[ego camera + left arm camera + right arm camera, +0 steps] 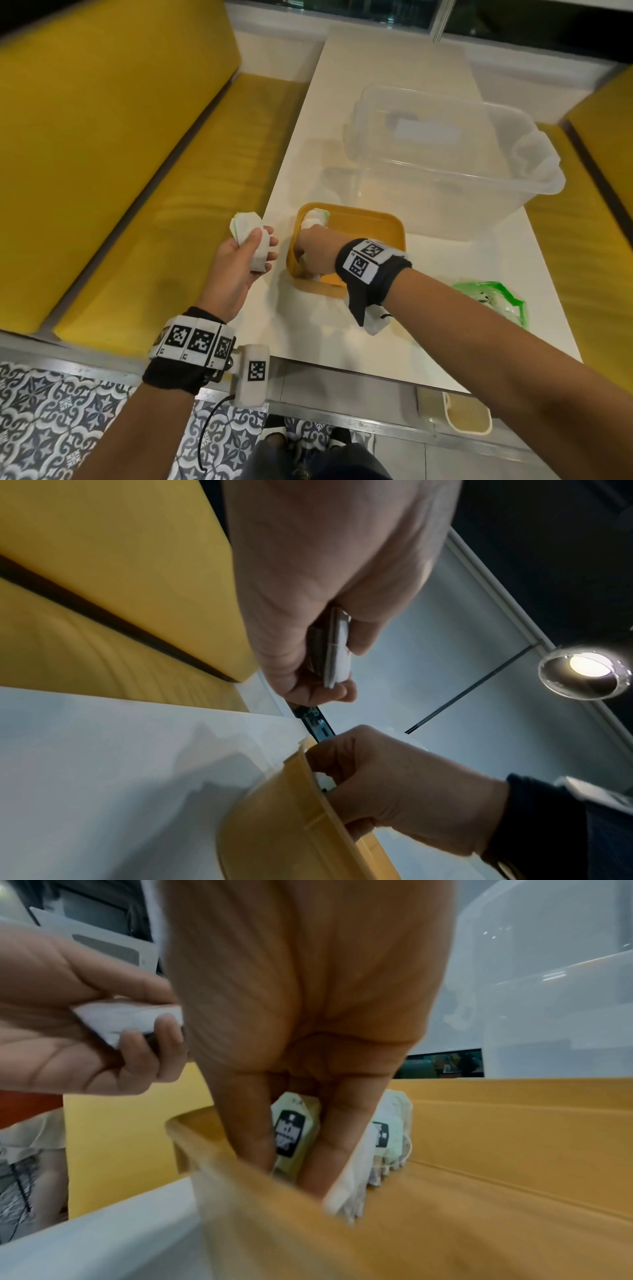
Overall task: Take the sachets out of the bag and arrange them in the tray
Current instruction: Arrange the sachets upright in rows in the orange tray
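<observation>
My left hand (251, 248) hovers just off the table's left edge and grips a small stack of white sachets (245, 228), seen edge-on in the left wrist view as sachets (334, 653). The yellow tray (376, 219) sits on the white table. My right hand (306, 248) reaches down into the tray's near left corner. There, thumb and finger pinch an upright pale green sachet with a black label (291, 1135). More sachets (388, 1139) stand on edge in a row behind it, against the left wall. The green bag (493, 301) lies to the right, behind my right forearm.
A large clear plastic bin (445, 154) stands close behind the tray. Yellow bench seats (120, 171) flank the white table (359, 85). A second small tub (469, 416) sits below the table's near edge. Patterned floor tiles lie below.
</observation>
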`<state>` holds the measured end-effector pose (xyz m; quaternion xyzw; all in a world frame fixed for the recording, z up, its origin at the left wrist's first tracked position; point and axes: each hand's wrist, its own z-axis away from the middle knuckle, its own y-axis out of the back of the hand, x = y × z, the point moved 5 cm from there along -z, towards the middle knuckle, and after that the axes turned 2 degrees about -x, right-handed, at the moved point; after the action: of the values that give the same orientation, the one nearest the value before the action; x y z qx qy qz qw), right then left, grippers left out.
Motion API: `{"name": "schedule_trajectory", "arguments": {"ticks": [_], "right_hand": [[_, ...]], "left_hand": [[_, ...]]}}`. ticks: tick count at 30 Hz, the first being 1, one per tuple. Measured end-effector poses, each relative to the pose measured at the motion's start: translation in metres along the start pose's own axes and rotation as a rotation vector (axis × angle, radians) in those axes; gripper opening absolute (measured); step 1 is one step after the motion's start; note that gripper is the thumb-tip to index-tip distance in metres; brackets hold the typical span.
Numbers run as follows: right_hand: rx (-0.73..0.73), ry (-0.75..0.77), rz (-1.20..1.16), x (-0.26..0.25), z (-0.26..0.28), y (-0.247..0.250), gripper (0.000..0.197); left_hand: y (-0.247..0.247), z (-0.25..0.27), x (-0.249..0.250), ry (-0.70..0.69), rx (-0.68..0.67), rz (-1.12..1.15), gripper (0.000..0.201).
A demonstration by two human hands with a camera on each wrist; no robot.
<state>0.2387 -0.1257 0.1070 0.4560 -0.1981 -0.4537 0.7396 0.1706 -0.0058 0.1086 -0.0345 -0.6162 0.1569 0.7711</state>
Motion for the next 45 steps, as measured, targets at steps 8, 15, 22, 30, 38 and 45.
{"name": "schedule_trajectory", "arguments": {"ticks": [8, 15, 22, 30, 38, 45], "right_hand": [[0.003, 0.043, 0.160, -0.011, -0.005, 0.000, 0.018], [-0.022, 0.044, 0.194, -0.008, -0.005, -0.001, 0.023], [-0.020, 0.037, 0.184, -0.008, -0.003, -0.007, 0.022], [0.005, 0.038, 0.079, -0.004, -0.006, -0.010, 0.020], [0.120, 0.031, -0.363, 0.025, 0.014, 0.028, 0.032], [0.016, -0.146, -0.268, 0.048, 0.018, 0.020, 0.028]], "left_hand": [[-0.010, -0.002, -0.016, 0.017, -0.030, -0.189, 0.018], [-0.012, -0.001, -0.026, -0.010, -0.044, -0.332, 0.012], [-0.014, -0.002, -0.028, -0.055, -0.075, -0.423, 0.010], [-0.014, -0.003, -0.026, -0.040, -0.084, -0.370, 0.016], [-0.012, -0.003, -0.026, -0.040, -0.073, -0.359, 0.016], [-0.013, -0.001, -0.022, -0.041, -0.046, -0.321, 0.014]]}}
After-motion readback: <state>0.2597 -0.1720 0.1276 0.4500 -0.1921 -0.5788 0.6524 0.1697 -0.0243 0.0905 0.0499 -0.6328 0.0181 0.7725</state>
